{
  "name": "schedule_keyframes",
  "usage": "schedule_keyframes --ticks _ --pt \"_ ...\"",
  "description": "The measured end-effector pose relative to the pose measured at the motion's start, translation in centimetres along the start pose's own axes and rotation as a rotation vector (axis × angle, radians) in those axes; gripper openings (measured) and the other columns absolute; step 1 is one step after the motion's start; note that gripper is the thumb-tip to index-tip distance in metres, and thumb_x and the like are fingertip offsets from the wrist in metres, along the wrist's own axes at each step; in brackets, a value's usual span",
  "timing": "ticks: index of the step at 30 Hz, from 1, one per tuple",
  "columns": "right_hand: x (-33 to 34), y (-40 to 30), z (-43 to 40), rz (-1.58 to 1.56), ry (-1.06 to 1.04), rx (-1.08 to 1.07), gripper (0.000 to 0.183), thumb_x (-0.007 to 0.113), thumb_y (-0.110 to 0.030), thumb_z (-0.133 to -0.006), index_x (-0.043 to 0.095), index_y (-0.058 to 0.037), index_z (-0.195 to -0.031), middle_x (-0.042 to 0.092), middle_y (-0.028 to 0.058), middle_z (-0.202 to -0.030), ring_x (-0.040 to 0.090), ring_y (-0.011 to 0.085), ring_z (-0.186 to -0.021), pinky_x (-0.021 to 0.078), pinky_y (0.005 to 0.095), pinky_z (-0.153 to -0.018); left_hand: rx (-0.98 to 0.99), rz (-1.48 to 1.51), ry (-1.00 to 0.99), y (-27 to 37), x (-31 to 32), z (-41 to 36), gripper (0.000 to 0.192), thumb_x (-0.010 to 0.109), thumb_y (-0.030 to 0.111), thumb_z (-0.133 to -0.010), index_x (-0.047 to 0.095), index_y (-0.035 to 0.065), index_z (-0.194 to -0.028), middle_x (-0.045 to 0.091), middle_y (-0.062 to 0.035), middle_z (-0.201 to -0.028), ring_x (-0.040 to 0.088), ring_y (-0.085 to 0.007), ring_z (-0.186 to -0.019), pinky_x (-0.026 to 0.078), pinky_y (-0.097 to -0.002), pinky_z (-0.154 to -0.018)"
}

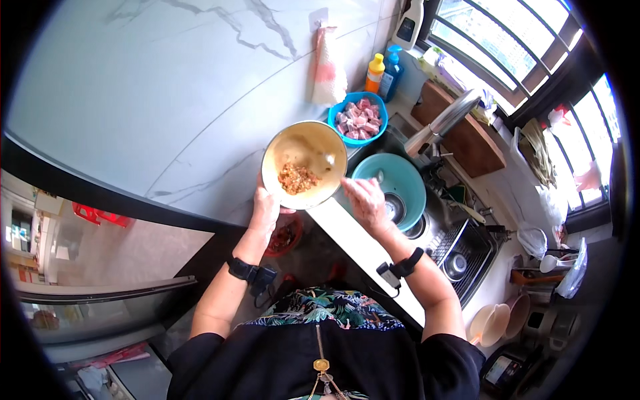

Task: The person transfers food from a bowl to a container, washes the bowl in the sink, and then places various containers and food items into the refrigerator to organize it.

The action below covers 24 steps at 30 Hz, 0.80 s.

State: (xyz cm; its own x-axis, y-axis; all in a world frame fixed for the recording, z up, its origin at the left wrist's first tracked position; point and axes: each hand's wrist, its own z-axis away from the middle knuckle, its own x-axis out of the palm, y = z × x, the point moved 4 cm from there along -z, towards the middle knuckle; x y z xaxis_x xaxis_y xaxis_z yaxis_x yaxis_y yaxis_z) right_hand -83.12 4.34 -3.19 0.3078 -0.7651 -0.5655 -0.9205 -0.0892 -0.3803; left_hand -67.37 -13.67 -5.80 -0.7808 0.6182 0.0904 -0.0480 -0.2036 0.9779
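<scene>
My left hand (266, 206) grips a cream-coloured bowl (327, 135) by its lower left rim. Inside the bowl lies a small heap of reddish-brown minced food (298, 178), gathered toward the lower left. Close to the bowl's right rim is my right hand (367, 202), its fingers bent and bunched; whether they touch the rim or pinch anything is unclear. Behind that hand a teal plastic basin (415, 180) sits in the sink. Beyond the bowl, a blue basin (382, 127) holds raw meat chunks (359, 119).
A faucet (442, 125) arches over the sink beside a wooden cutting board (467, 145). A dish rack (450, 250) holds a metal bowl. Bottles (382, 75) stand by the wall. Below, a red basin (285, 235) is on the floor; an opened fridge drawer (135, 367) is at lower left.
</scene>
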Motion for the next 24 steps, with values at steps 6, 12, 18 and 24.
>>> schedule_keyframes --ticks 6,12,18,24 --pt "2.2 2.2 2.3 0.065 -0.199 -0.001 0.04 0.06 0.001 -0.077 0.053 -0.0015 -0.116 0.058 0.0086 -0.069 0.056 0.0258 -0.062 0.0397 0.037 -0.061 0.046 0.047 0.015 0.3 1.4 -0.4 0.061 0.038 -0.002 -0.075 0.028 -0.0018 -0.135 0.055 -0.0206 -0.115 0.068 -0.0244 -0.077 0.059 -0.0272 -0.048" --pt "3.1 0.4 1.6 -0.103 -0.09 0.074 0.038 0.06 -0.001 -0.082 0.052 -0.0017 -0.12 0.064 0.0085 -0.082 0.061 0.0259 -0.073 0.0421 0.0372 -0.066 0.14 0.018 0.002 0.4 0.5 -1.9 0.064 0.037 -0.002 -0.074 0.027 0.0024 -0.137 0.053 -0.02 -0.118 0.068 -0.0239 -0.079 0.059 -0.0263 -0.048" --pt "3.7 2.8 0.1 -0.221 0.069 0.398 0.02 0.054 -0.006 -0.09 0.063 -0.0057 -0.108 0.065 0.0078 -0.084 0.066 0.0243 -0.073 0.0503 0.0345 -0.065 0.104 0.034 -0.061 0.6 -0.2 -3.5 0.067 0.038 -0.002 -0.073 0.026 0.005 -0.139 0.053 -0.0187 -0.12 0.067 -0.0229 -0.08 0.058 -0.0257 -0.048" --pt "5.7 1.3 -0.3 0.249 -0.213 0.526 0.022 0.058 -0.008 -0.082 0.063 -0.0066 -0.103 0.065 0.0165 -0.082 0.065 0.033 -0.074 0.0522 0.0397 -0.064 0.146 0.067 -0.151 0.9 -1.1 -5.3 0.067 0.04 0.001 -0.073 0.027 0.005 -0.138 0.056 -0.0175 -0.116 0.068 -0.0219 -0.079 0.058 -0.0251 -0.048"
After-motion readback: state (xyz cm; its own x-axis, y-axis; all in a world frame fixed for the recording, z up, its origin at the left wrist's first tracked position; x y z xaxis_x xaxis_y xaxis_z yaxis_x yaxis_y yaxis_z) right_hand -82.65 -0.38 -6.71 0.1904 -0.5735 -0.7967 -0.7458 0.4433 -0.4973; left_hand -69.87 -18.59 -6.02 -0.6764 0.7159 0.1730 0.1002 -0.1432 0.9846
